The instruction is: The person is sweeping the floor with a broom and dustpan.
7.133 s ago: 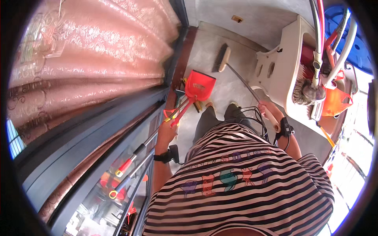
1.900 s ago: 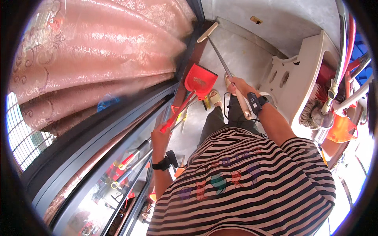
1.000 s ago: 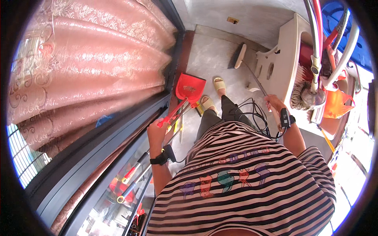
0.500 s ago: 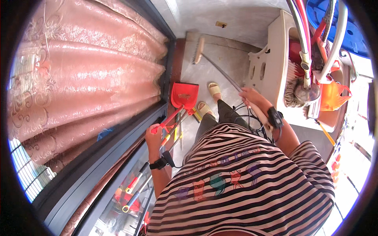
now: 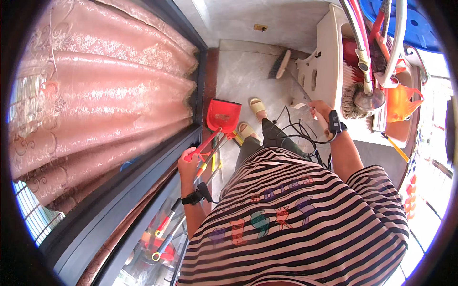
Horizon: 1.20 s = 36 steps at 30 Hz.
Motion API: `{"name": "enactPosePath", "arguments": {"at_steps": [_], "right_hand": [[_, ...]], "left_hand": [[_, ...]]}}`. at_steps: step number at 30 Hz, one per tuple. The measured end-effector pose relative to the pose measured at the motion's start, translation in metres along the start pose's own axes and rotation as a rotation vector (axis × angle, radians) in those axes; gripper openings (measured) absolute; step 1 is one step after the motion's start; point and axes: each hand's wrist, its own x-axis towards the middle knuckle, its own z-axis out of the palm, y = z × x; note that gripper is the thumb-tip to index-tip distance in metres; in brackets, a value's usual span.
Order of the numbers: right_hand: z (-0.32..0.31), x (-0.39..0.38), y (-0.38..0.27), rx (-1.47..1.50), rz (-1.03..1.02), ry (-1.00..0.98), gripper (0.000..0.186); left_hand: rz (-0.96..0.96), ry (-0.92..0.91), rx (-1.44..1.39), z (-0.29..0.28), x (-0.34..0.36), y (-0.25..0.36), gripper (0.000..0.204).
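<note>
My left hand (image 5: 187,159) is closed round the red handle of a dustpan (image 5: 224,116), whose scoop is low by the window wall with a dark patch of dirt in it. On the right, my right hand (image 5: 319,109) grips the grey stick of a broom (image 5: 283,64). The broom's head, pale with dark bristles, is at the floor beside the white sink stand, tilted. Its handle end is hidden behind my hand and forearm. Black cables hang from the device on my right wrist, and another device is strapped to my left wrist.
A white sink stand (image 5: 329,57) rises on the right, with brushes and an orange bag (image 5: 403,102) on it. Pink curtains (image 5: 105,95) hang behind a dark window frame on the left. Several yellow-and-grey poles (image 5: 213,164) lean under my left hand. A socket (image 5: 260,27) is on the far wall.
My right hand and the broom have moved right; the broom head has swung from mid-floor toward the sink stand. My left hand and the dustpan have hardly moved.
</note>
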Motion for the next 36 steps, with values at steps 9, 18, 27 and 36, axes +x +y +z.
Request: {"name": "enactPosePath", "arguments": {"at_steps": [9,18,27,36], "right_hand": [[0.068,-0.087,0.015,-0.175,-0.191,0.075,0.013],[0.146,-0.124,0.011,0.02,-0.114,-0.246,0.027],[0.064,-0.121,0.105,-0.095,-0.068,-0.145,0.006],[0.017,-0.14,0.17,-0.265,-0.218,0.06,0.039]], "left_hand": [[-0.003,0.015,0.02,-0.006,-0.012,-0.016,0.029],[0.045,-0.083,0.069,0.0,-0.004,0.003,0.029],[0.051,-0.047,0.094,-0.007,-0.01,-0.015,0.031],[0.096,-0.013,0.021,0.009,-0.023,-0.026,0.029]]}}
